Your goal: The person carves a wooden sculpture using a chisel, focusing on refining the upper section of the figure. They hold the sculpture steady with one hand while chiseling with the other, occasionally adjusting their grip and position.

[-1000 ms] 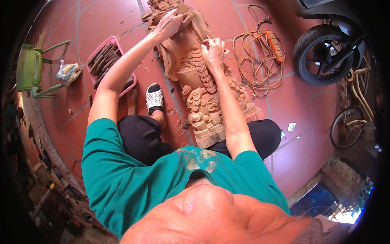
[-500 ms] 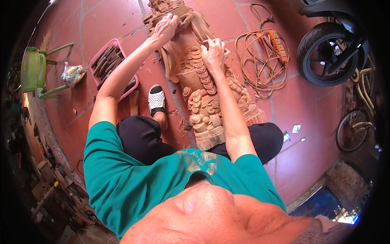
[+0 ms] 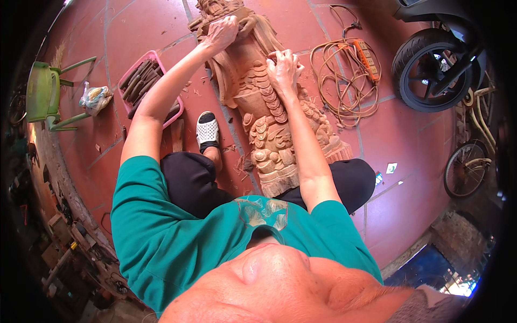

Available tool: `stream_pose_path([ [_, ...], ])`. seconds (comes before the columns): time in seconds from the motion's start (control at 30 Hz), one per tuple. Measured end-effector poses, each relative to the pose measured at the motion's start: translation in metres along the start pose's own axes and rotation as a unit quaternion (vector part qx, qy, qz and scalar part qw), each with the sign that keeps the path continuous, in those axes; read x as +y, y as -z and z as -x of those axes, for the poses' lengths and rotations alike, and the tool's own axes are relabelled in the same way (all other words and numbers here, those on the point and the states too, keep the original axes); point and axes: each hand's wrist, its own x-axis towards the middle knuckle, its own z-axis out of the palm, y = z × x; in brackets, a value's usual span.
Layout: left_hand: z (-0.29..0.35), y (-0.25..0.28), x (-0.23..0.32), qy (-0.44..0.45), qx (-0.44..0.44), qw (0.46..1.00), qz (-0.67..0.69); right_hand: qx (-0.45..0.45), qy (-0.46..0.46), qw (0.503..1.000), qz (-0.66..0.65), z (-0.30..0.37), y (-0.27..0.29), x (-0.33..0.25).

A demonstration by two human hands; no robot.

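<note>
A carved wooden statue (image 3: 249, 99) lies on its back on the floor, its head end at the far side and its base between my knees. Rows of rounded, overlapping shapes and dense relief cover its lower half. Near the statue's upper chest, my left hand (image 3: 222, 33) is closed, knuckles up, with fingertips pressed against the wood. My right hand (image 3: 284, 69) rests on the right side of the middle, fingers curled down onto the carving. Whatever either hand pinches, if anything, is hidden beneath the fingers.
A pink basket (image 3: 180, 110) of chisel-like tools stands left, beside a plastic bag (image 3: 96, 99) and green chair (image 3: 45, 92). Wood shavings lie near my sandal (image 3: 207, 131). To the right are a coiled cord (image 3: 329, 91), orange power strip (image 3: 367, 60), motorbike wheel (image 3: 431, 70) and bicycle (image 3: 467, 169).
My left hand has shifted slightly right and away from me along the statue's chest, its wrist turning a little. The right hand stays almost where it was.
</note>
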Motion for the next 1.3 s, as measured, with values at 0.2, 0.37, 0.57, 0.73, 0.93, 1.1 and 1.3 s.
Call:
stream_pose_path([
  [0.2, 0.004, 0.021, 0.017, 0.042, -0.104, 0.992, 0.05, 0.002, -0.008, 1.0, 0.004, 0.001, 0.002, 0.006],
  [0.37, 0.005, 0.009, 0.015, 0.041, -0.062, 0.997, 0.011, -0.003, -0.006, 1.0, -0.001, 0.0, 0.0, 0.0],
  [0.57, 0.002, 0.002, 0.008, 0.025, -0.046, 0.999, 0.015, 0.001, 0.0, 1.0, 0.002, 0.0, 0.0, 0.003],
  [0.73, 0.008, 0.002, 0.012, 0.07, -0.038, 0.995, 0.06, 0.001, -0.008, 1.0, 0.001, 0.0, 0.0, 0.003],
  [0.93, -0.007, 0.005, 0.022, 0.13, -0.083, 0.987, 0.038, -0.001, -0.005, 1.0, 0.003, 0.0, 0.001, 0.002],
  [1.1, -0.017, 0.004, 0.02, 0.251, -0.113, 0.951, 0.14, 0.003, -0.002, 1.0, 0.006, 0.001, 0.0, 0.003],
  [1.3, -0.015, -0.007, 0.009, 0.459, -0.15, 0.765, 0.427, 0.005, -0.002, 1.0, 0.002, 0.0, 0.0, -0.002],
])
